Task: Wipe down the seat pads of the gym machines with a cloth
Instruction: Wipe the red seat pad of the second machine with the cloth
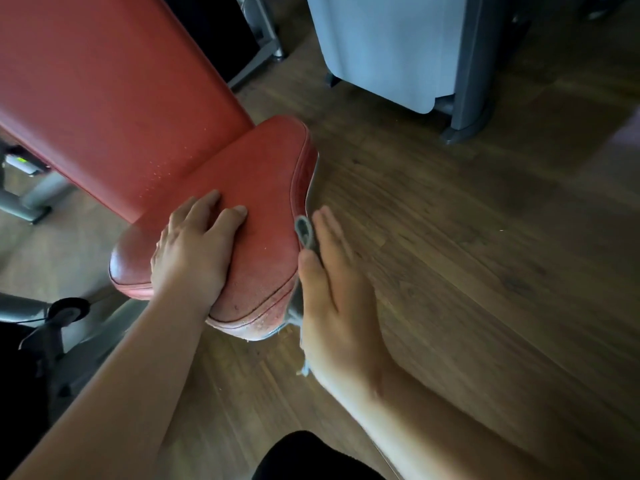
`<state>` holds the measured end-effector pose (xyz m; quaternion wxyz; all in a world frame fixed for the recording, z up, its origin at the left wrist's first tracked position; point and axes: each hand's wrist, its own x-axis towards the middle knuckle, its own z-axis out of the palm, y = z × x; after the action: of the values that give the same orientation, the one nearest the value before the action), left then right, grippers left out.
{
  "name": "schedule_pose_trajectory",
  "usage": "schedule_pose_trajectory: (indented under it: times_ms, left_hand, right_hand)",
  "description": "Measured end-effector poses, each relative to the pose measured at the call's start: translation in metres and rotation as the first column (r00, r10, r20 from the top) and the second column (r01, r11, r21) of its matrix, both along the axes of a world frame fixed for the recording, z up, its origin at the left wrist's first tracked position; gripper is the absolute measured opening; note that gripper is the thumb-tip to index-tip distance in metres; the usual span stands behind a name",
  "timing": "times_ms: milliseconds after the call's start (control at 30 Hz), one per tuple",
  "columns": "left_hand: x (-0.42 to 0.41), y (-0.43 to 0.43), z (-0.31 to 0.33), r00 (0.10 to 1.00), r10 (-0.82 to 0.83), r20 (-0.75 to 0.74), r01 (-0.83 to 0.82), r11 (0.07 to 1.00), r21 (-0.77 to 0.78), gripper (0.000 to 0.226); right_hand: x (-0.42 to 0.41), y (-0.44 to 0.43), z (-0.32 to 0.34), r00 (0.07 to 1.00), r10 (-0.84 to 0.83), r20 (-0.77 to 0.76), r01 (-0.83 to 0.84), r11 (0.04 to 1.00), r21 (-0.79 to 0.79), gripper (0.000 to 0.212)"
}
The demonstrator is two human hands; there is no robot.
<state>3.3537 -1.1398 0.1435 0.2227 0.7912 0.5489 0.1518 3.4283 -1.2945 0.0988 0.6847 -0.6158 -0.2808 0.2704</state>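
The left hand (194, 251) rests flat on top of the worn red vinyl seat pad (256, 188), fingers loosely apart and gripping nothing. The right hand (336, 299) lies along the pad's right side edge with its fingers (329, 233) straight and together, pressing the thin grey cloth (304, 232) against that edge. The cloth is sandwiched between palm and pad, with a frayed end hanging below over the brown wood-plank floor (450, 271).

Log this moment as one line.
step: wiping | left hand: rests on seat pad top | right hand: presses cloth against pad's side
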Motion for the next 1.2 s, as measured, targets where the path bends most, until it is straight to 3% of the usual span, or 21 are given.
schedule_pose_trajectory:
  times_ms: [167,300,433,567,667,800,967,1100,1200]
  left_hand:
    - [0.003,-0.002,0.001,1.000,0.005,0.005,-0.005,1.000,-0.005,0.084]
    - [0.002,-0.004,0.002,1.000,0.000,0.002,0.000,1.000,-0.002,0.084]
    - [0.003,-0.004,0.002,1.000,-0.001,0.002,0.001,1.000,-0.001,0.081]
    - [0.003,-0.005,0.004,1.000,0.006,0.002,-0.006,1.000,0.001,0.079]
    - [0.004,-0.002,0.002,1.000,0.006,-0.009,-0.006,1.000,0.011,0.077]
    - [0.004,-0.003,0.002,1.000,0.012,-0.005,-0.012,1.000,0.011,0.077]
    - [0.005,-0.004,0.004,1.000,0.020,-0.003,-0.020,1.000,0.009,0.076]
    - [0.004,-0.003,0.002,1.000,0.022,0.002,-0.022,1.000,0.013,0.074]
    - [0.004,-0.002,0.003,1.000,0.024,-0.009,-0.024,1.000,0.011,0.072]
  right_hand:
    - [0.021,0.022,-0.002,0.994,-0.073,-0.075,0.071,0.997,-0.036,0.045]
    - [-0.002,0.002,-0.006,0.998,-0.015,-0.056,0.019,0.998,0.066,0.052]
    - [0.024,0.024,-0.004,0.994,-0.040,-0.098,0.040,0.999,-0.004,0.056]
    - [0.001,0.006,-0.013,0.997,-0.007,-0.079,0.013,0.997,0.077,0.051]
    - [0.031,0.028,-0.005,0.992,-0.027,-0.122,0.029,1.000,0.009,0.046]
    - [-0.005,-0.004,-0.011,0.998,-0.017,-0.053,0.021,0.998,0.062,0.050]
    - [0.033,0.031,-0.003,0.975,-0.023,-0.221,0.019,1.000,-0.022,0.046]
    - [0.000,-0.001,-0.009,0.994,0.012,-0.110,-0.010,1.000,0.024,0.050]
    - [0.035,0.030,-0.005,0.996,0.033,-0.083,-0.032,0.999,0.009,0.050]
